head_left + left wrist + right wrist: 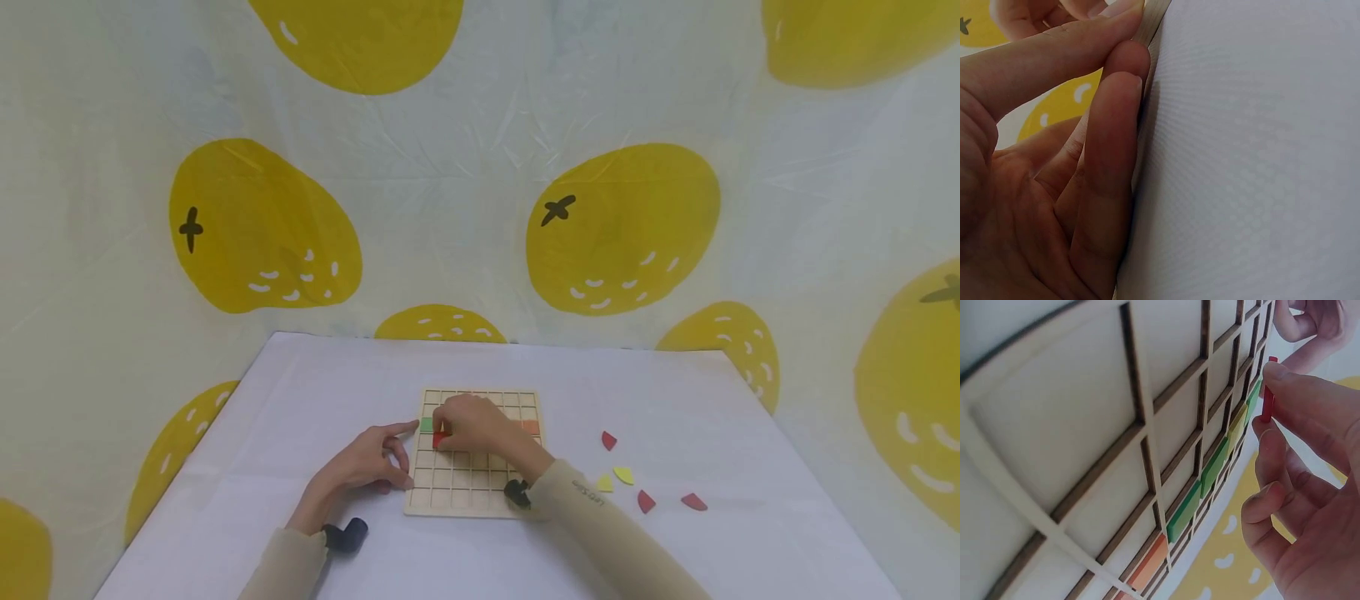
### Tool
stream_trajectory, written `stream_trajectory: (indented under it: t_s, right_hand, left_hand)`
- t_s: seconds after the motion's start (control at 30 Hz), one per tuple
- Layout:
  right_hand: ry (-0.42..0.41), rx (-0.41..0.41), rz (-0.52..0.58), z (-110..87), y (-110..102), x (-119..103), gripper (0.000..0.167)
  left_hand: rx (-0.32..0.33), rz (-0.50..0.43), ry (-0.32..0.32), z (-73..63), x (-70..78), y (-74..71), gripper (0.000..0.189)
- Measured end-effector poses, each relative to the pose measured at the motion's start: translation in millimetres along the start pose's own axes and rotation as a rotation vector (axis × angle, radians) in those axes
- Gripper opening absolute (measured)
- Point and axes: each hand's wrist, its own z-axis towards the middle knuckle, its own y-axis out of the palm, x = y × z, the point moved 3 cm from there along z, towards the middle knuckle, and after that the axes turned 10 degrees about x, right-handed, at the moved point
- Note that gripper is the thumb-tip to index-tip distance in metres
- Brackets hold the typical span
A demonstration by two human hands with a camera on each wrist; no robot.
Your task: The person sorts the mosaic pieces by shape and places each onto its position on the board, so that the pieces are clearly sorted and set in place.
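My right hand (476, 427) is over the left part of a wooden grid board (471, 502). Between thumb and fingertip it pinches a thin red tile (1269, 394), seen edge-on in the right wrist view and held just off the grid. One row of the board holds colored tiles: an orange tile (1149, 562), a green tile (1185, 511), a yellow tile (1237, 430) and more green. My left hand (367, 460) rests at the board's left side, its index fingertip and thumb touching the edge. In the left wrist view, fingers (1110, 144) lie beside that edge.
On the white table (337, 367), right of the board, lie several loose pieces, among them a red piece (609, 440), a yellow piece (623, 475) and another red piece (694, 502). A patterned curtain (450, 208) hangs behind the table. A dark camera (347, 536) sits at my left wrist.
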Motion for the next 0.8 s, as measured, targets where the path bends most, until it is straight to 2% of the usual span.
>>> stream_trajectory:
  t_s: [0.33, 0.8]
  right_hand:
    - [0.028, -0.021, -0.006, 2.1, 4.4, -4.7, 0.014]
    - [0.017, 0.024, -0.042, 2.9, 3.0, -9.8, 0.010]
  left_hand:
    - [0.009, 0.006, -0.018, -0.7, 1.1, 0.7, 0.094]
    - [0.005, -0.004, 0.000, -0.4, 1.7, 0.4, 0.095]
